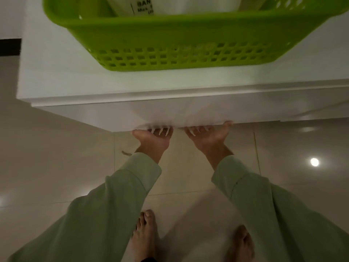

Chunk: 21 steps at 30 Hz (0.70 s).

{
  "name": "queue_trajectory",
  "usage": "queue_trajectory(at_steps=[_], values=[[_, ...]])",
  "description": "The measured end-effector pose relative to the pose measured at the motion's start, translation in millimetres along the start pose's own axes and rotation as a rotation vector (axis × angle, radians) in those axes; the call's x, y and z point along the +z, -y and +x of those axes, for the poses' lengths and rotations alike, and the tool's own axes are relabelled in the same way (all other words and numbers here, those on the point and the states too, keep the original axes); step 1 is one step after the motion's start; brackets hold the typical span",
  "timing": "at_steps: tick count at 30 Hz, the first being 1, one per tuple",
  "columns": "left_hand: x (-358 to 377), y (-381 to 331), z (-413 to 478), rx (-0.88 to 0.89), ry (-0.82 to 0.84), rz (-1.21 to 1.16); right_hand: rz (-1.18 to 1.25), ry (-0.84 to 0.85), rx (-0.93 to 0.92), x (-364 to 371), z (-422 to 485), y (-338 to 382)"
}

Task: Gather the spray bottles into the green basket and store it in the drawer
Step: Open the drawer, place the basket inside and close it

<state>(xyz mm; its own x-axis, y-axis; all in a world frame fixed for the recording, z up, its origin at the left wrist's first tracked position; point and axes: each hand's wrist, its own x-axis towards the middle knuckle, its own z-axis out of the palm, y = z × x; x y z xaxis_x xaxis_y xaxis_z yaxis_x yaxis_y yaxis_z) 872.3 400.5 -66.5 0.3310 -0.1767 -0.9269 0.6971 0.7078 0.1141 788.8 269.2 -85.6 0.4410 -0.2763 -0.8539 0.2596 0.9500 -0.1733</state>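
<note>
The green basket (pixel 170 40) stands on top of a white cabinet (pixel 56 76), close to its front edge. A white bottle (pixel 170 4) with black lettering lies inside it, partly cut off by the top of the frame. Below the top, the white drawer front (pixel 170 112) faces me. My left hand (pixel 154 138) and my right hand (pixel 206 134) are side by side, palms up, with the fingers hooked under the drawer front's lower edge. The fingertips are hidden behind that edge.
Glossy beige floor tiles (pixel 283 148) lie below, with a ceiling-light reflection (pixel 314 162) at the right. My two bare feet (pixel 145 235) stand close to the cabinet. The cabinet's left corner (pixel 24 97) juts out over the floor.
</note>
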Motion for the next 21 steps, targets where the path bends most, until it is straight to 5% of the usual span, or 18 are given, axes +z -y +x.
queue_trajectory(at_steps=[7, 10, 13, 17, 19, 21], values=[[-35, 7, -26, -0.026, 0.072, 0.006, -0.046, -0.008, 0.027, -27, -35, -4], [-52, 15, -82, -0.008, -0.022, 0.393, -0.409, -0.138, 0.021, -33, -92, -11], [-72, 25, -162, 0.366, -0.003, 0.995, -1.083, -0.142, -0.382, -37, -175, -22], [-83, 20, -261, 1.158, 0.302, 1.607, -1.669, 0.29, -1.314, -31, -272, -10], [-72, 12, -282, 1.349, 0.319, 1.736, -1.866, 0.29, -1.411, -15, -292, 1], [-60, 8, -288, 1.312, 0.286, 1.907, -2.174, 0.212, -1.253, -3, -294, 8]])
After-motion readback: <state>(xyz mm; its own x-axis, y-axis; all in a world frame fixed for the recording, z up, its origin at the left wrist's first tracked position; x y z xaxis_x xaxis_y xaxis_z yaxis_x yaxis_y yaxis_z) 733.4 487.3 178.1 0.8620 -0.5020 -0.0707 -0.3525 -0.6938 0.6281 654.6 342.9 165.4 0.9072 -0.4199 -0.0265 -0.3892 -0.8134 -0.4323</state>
